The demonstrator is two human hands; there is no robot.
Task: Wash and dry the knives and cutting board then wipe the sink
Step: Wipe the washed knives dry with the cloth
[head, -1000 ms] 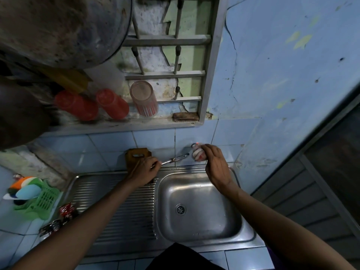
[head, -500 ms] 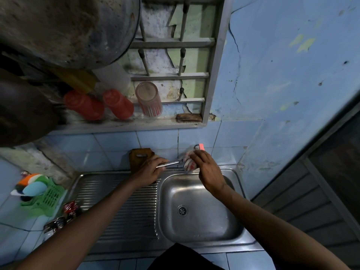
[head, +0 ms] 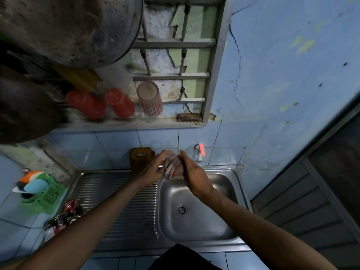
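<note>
While your hands, left [head: 151,172] and right [head: 194,177], clasp a striped cloth [head: 174,167] around a knife [head: 161,166] at centre frame, the steel sink [head: 196,228] sits below, blue tiled wall [head: 116,140] behind.

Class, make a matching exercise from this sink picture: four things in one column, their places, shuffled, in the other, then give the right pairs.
Things:
1. cutting board
2. striped cloth
3. drain
4. green basket

Places:
A. at the bottom of the sink basin
B. on the tiled counter, left of the drainboard
C. upright against the tiled wall behind the sink
D. between the left hand and the right hand

Pairs: 1-C, 2-D, 3-A, 4-B
</note>
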